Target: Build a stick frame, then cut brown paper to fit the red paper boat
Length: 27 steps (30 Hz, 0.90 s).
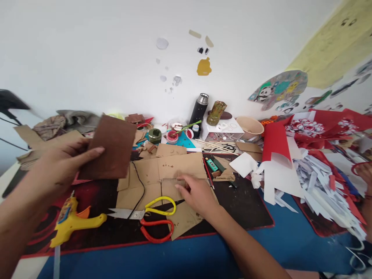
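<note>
My left hand (69, 157) grips a flat brown-painted cardboard piece (112, 149) by its left edge, thumb on the front, raised above the mat. Over the plain cardboard sheet (181, 164), my right hand (196, 192) has its thumb and forefinger drawn close together. Blur hides what, if anything, lies between those fingertips. Scissors (139, 214) with one yellow and one red handle lie partly opened across the cardboard, below my right hand. A yellow glue gun (75, 221) rests on the mat at the left. A dark cord (141, 182) crosses the cardboard.
At the back stand a black thermos (199, 110), paint jars (155, 135), a white box (222, 131) and a beige bowl (250, 127). Red paper (276, 143) and heaped white paper strips (322, 186) lie at right. Another person's hand (365, 174) shows at the right edge.
</note>
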Each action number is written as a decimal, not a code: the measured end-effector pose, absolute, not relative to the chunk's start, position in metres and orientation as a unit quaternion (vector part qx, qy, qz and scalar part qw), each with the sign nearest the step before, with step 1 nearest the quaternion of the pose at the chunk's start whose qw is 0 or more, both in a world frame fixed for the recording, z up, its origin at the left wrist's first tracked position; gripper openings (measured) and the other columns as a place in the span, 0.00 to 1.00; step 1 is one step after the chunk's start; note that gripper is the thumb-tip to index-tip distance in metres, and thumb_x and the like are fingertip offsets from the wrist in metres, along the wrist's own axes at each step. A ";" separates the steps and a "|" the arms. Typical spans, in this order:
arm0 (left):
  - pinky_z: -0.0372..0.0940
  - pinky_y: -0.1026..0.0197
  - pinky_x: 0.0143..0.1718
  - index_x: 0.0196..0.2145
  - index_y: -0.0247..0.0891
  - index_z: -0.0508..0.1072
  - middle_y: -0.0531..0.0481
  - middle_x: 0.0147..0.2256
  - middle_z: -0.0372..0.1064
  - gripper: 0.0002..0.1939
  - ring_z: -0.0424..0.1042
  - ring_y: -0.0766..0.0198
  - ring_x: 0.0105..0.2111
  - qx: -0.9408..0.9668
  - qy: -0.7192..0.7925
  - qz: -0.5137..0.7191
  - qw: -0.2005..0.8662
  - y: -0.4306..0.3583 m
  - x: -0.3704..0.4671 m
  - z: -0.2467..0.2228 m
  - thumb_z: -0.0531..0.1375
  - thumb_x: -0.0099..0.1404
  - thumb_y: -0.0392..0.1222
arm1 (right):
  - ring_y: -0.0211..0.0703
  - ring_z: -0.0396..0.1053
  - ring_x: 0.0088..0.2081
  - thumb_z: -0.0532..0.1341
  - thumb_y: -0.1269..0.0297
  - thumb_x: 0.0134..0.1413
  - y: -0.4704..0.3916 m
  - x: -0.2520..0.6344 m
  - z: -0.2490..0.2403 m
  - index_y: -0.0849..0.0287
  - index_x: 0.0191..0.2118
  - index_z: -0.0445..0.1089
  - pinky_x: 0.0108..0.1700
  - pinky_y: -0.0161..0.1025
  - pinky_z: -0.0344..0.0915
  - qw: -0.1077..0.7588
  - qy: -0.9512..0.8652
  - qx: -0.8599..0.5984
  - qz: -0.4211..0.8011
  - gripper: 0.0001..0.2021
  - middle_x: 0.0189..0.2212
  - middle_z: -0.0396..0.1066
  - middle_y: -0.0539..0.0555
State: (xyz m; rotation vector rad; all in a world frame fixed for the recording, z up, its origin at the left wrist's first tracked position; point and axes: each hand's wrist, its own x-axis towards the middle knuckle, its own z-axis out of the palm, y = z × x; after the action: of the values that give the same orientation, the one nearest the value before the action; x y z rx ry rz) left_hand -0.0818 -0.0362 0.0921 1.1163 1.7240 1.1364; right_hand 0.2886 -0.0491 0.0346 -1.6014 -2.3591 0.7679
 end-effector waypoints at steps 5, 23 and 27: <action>0.81 0.45 0.52 0.48 0.41 0.83 0.41 0.51 0.86 0.40 0.84 0.37 0.51 0.446 0.675 0.377 0.450 -0.049 -0.053 0.069 0.77 0.46 0.71 | 0.51 0.80 0.45 0.66 0.48 0.73 -0.071 0.272 0.036 0.54 0.60 0.78 0.47 0.42 0.68 0.083 -0.877 -0.387 0.272 0.20 0.46 0.85 0.57; 0.82 0.55 0.38 0.43 0.43 0.83 0.44 0.44 0.87 0.39 0.86 0.44 0.44 0.390 0.672 0.400 0.485 -0.055 -0.047 0.080 0.81 0.38 0.67 | 0.54 0.81 0.39 0.62 0.51 0.73 -0.095 0.255 0.034 0.63 0.50 0.77 0.36 0.44 0.71 -0.074 -0.939 -0.296 0.159 0.18 0.45 0.82 0.62; 0.84 0.51 0.34 0.43 0.45 0.84 0.47 0.31 0.84 0.35 0.86 0.42 0.38 0.370 0.691 0.416 0.460 -0.064 -0.036 0.099 0.79 0.40 0.64 | 0.51 0.81 0.38 0.63 0.51 0.71 -0.097 0.269 0.031 0.61 0.48 0.78 0.36 0.42 0.68 -0.069 -0.929 -0.323 0.169 0.17 0.43 0.82 0.60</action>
State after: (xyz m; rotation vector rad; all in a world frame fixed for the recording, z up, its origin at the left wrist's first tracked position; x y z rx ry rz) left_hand -0.0364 -0.0639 0.0993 0.9103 1.7015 1.0245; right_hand 0.2693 -0.0971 0.0308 -1.0624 -3.0529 0.5553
